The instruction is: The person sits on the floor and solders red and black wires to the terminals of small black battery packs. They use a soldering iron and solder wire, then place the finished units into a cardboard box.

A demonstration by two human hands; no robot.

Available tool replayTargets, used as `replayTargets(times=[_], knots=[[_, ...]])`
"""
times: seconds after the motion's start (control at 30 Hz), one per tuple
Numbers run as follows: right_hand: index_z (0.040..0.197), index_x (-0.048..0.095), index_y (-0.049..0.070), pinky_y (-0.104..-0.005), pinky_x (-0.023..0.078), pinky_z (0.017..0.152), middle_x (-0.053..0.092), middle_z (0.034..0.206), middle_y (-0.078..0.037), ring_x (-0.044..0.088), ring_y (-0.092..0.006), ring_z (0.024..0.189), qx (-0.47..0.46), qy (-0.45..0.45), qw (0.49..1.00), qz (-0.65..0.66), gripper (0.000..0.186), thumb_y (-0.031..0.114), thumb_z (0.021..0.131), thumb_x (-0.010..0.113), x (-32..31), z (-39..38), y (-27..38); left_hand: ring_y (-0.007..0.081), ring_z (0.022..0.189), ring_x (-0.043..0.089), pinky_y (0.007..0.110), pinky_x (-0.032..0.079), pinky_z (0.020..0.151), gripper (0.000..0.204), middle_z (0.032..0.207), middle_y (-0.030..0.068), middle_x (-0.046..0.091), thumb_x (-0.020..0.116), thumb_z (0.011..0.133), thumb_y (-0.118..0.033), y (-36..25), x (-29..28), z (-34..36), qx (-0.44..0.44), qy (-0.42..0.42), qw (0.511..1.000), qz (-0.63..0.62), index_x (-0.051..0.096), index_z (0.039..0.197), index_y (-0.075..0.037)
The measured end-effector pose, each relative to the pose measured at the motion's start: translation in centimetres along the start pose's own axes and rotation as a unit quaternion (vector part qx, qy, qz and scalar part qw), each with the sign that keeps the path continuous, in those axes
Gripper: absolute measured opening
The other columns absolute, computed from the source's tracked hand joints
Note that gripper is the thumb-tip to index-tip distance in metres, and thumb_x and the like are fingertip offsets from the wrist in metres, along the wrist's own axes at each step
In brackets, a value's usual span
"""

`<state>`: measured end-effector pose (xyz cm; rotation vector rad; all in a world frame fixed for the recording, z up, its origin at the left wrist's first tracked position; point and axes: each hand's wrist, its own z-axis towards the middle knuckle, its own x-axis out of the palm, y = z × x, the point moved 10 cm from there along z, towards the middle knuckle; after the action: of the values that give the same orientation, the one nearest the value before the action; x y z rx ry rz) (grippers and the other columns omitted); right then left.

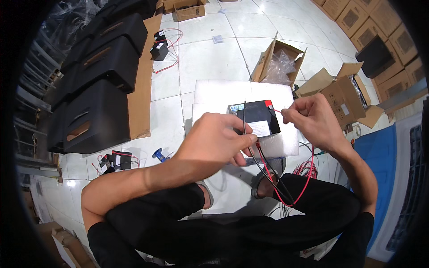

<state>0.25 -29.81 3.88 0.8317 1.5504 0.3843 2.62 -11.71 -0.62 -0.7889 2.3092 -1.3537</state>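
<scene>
A black block battery (261,129) with a red corner lies on a white foam block (205,94) in front of me. My right hand (315,120) is closed in a pinch on the end of a red wire (310,172), just right of the battery's red corner. Over the battery's left front, my left hand (221,138) pinches a black wire (244,111) between thumb and fingers; its free end sticks up past the battery's far edge. Red and black wires hang together below the left hand and loop over my right knee.
Large black plastic cases (96,116) line the left on cardboard. Wired batteries sit on the tiled floor at the upper left (159,50) and lower left (121,160). Beyond the foam stands an open carton (267,56). Coiled red wires (306,169) lie near my right foot. Stacked cartons (353,20) fill the far right.
</scene>
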Motion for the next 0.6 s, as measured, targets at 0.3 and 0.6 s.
replayTargets(times=[0.3,0.6], knots=[[0.073,0.072,-0.006,-0.0304,0.040,0.048,0.054,0.051,-0.008,0.048,-0.0110,0.048,0.016,0.003,0.997,-0.070,0.028,0.021,0.079,0.064,-0.1,0.6,0.9,0.0131,0.067,0.067,0.026,0.055,0.062,0.029,0.082,0.0139,0.071,0.066,0.095,-0.013,0.2,0.5,-0.3,0.011,0.047,0.998,-0.029,0.060,0.109,0.012],[0.071,0.073,-0.004,-0.0294,0.036,0.047,0.052,0.049,-0.006,0.045,-0.0103,0.047,0.024,0.016,0.993,-0.116,0.028,0.022,0.079,0.066,-0.5,1.4,2.0,0.0138,0.066,0.067,0.027,0.056,0.063,0.030,0.081,0.0135,0.071,0.066,0.096,-0.015,0.2,0.1,-0.9,0.022,0.046,0.998,-0.035,0.061,0.108,0.012]])
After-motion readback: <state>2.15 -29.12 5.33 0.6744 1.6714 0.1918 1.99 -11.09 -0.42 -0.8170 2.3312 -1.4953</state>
